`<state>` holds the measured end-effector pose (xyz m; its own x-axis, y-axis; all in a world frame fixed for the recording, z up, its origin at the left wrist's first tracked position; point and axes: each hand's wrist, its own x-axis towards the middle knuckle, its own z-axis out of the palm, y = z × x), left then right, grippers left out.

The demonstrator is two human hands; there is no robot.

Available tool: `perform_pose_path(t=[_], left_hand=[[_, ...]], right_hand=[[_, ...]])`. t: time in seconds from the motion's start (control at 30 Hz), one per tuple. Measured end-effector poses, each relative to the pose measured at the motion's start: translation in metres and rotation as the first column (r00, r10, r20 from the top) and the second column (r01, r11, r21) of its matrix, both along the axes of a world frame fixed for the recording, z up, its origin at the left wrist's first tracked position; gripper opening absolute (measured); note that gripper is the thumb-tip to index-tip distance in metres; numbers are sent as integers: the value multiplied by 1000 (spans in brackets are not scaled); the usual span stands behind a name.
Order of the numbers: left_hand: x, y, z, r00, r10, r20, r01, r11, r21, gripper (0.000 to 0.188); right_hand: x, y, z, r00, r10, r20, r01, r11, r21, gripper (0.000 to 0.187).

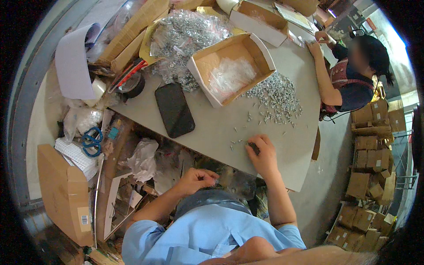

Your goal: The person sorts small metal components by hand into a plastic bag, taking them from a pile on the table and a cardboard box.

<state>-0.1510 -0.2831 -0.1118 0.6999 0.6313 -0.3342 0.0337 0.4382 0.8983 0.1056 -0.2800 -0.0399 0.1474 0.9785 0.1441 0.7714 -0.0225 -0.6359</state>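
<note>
Low at the table's front edge, my left hand (pixel 197 180) is closed, thumb against fingers, with what looks like a small clear plastic bag (pixel 216 180) at its fingertips. My right hand (pixel 264 155) rests on the grey tabletop (pixel 216 128), its fingers curled in; whatever lies inside them is hidden. A few loose screws (pixel 232 147) lie just left of its fingertips. Beyond it spreads a pile of small silver screws (pixel 278 98). Behind that pile, a white-sided cardboard box (pixel 197 73) holds flat clear plastic bags (pixel 232 76).
A black phone (pixel 175 110) lies left of the box. Filled bags of hardware (pixel 187 35) are heaped at the back, near another open box (pixel 258 22). A co-worker (pixel 353 75) sits at the far right. Blue-handled scissors (pixel 92 141) and a carton (pixel 66 194) are at left.
</note>
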Motion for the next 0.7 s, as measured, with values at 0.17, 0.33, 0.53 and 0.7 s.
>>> perform_pose_path(t=[0.17, 0.33, 0.53, 0.7], left_hand=[[18, -14, -70, 924, -366, -107, 377, 921, 102, 26], [60, -42, -94, 870, -491, -39, 481, 831, 277, 41], [77, -38, -53, 870, -492, 42, 486, 868, 103, 47], [78, -50, -70, 900, -435, 43, 424, 892, 158, 49]], right_hand=[[-1, -4, 3, 1000, -16, -13, 16, 1000, 9, 18], [1, -19, 5, 999, 35, 22, -33, 998, -61, 16], [1, -37, 22, 952, 260, -161, -295, 920, -257, 18], [-23, 4, 19, 998, -11, -69, 7, 998, -58, 29]])
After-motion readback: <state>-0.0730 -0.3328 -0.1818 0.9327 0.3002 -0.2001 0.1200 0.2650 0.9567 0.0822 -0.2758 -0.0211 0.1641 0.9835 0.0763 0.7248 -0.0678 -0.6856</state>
